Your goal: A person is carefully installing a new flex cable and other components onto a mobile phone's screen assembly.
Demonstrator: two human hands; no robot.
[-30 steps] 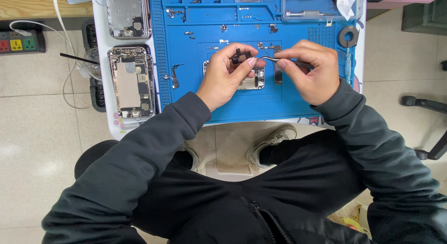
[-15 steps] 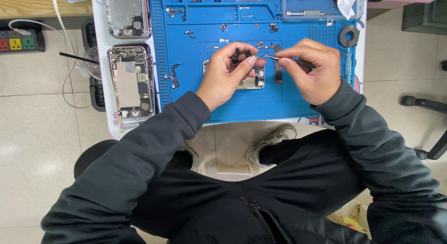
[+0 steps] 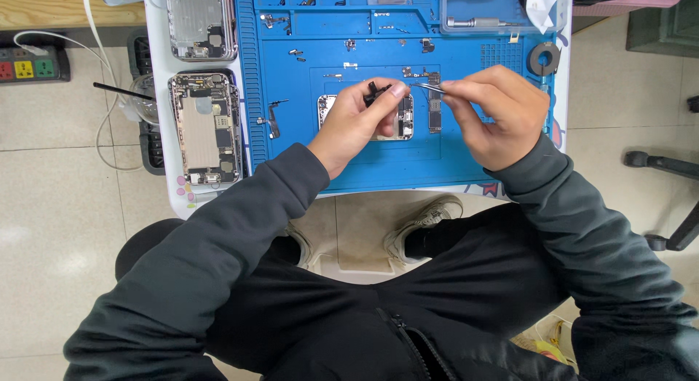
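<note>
My left hand (image 3: pixel 349 130) pinches a small black part (image 3: pixel 375 92) btwn thumb & fingertip, just above the little open silver phone shell (image 3: pixel 402 119) that lies in the middle of the blue rubber work mat (image 3: pixel 466 163) on the bench. My right hand (image 3: pixel 499 112) has its grip pressed on thin metal tweezers (image 3: pixel 426 86), tips pointing at the black part, v. close or touching, can't tell which.

I think the part is tiny, light & easy to bend or lose, so hold it by its edges, softly. The tweezers are stiff & slippery.

Near the bench's left edge lie two more open phone backs: a gold one (image 3: pixel 204 130) & a silver one (image 3: pixel 198 21) toward the far left corner. Tiny screws & bits sit on the mat's far side, too small to tell apart. My left hand hides most of the shell. The far edge of the bench is cut off.
</note>
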